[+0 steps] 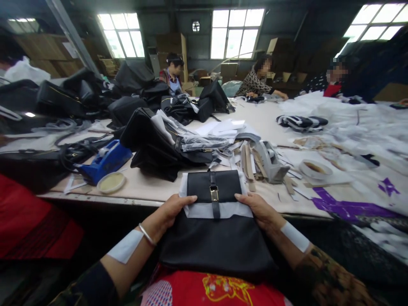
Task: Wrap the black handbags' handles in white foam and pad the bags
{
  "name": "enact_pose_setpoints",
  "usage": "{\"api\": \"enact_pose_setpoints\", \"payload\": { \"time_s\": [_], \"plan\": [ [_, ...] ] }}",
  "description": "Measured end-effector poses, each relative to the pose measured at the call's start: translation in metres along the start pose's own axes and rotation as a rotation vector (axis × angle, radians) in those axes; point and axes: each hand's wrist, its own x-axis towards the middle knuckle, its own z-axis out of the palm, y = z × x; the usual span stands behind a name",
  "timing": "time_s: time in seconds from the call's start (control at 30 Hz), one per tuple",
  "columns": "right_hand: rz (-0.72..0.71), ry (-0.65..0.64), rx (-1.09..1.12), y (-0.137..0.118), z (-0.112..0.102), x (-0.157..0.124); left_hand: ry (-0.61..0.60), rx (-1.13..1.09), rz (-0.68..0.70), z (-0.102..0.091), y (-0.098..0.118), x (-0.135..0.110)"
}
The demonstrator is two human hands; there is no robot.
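Observation:
A black bag [216,242] with a front flap and a gold buckle [214,194] rests upright against the table edge, over my red apron [191,291]. White tissue paper [200,210] shows beneath the flap and at both sides of it. My left hand [174,208] grips the flap's left side and the paper, thumb on top. On the opposite side my right hand [259,208] does the same, its thumb at the flap's lower corner. The undersides of both hands' grips are hidden behind the bag and paper.
Black bags [159,144] are heaped at left and centre. A blue tape dispenser [106,159], a tape roll [111,182], a grey dispenser [270,161] and cardboard strips [247,163] lie on the table. White wrapping [360,127] covers the right side. Several people sit across the table.

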Motion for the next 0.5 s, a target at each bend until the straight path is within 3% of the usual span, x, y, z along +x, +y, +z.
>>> {"api": "enact_pose_setpoints", "payload": {
  "time_s": [0.2, 0.37, 0.5],
  "plan": [
    [-0.096, -0.045, 0.08, -0.002, 0.004, -0.01, -0.194, -0.15, -0.052, -0.005, 0.0, -0.012],
    [-0.134, -0.023, 0.025, -0.01, 0.012, -0.014, -0.207, -0.193, 0.039, -0.008, 0.0, -0.013],
    [-0.151, 0.008, -0.152, -0.009, 0.007, -0.007, -0.19, -0.205, 0.007, -0.006, 0.002, -0.011]
  ]
}}
